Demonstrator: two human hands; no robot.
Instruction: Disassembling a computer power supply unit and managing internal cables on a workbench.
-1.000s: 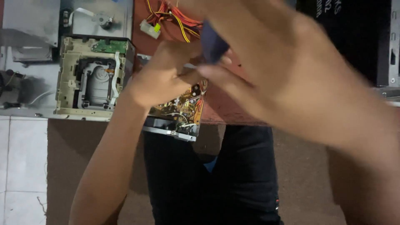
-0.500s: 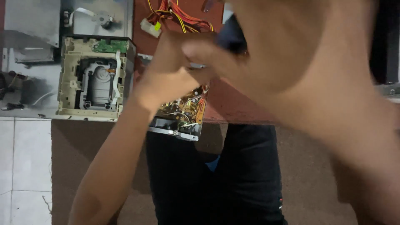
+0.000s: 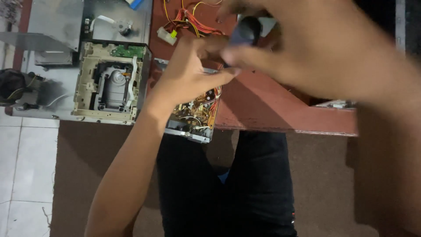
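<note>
My left hand (image 3: 188,74) is cupped over the top of an opened power supply unit (image 3: 195,118), whose circuit board and wires show below my palm. The unit hangs over the front edge of the reddish-brown table (image 3: 272,109). My left fingertips reach right towards the lower end of a dark-handled screwdriver (image 3: 243,30). My right hand (image 3: 320,52), large and blurred close to the camera, grips that handle above the unit. The tool's tip is hidden behind my fingers.
An opened optical drive (image 3: 112,83) lies left of the unit on a grey metal sheet (image 3: 57,26). A bundle of coloured wires (image 3: 188,19) lies behind. A dark case (image 3: 410,26) stands at the far right. My dark-trousered legs (image 3: 228,188), brown carpet and white tiles lie below.
My right hand and the screwdriver handle have shifted up and to the right. My left hand stays on the unit.
</note>
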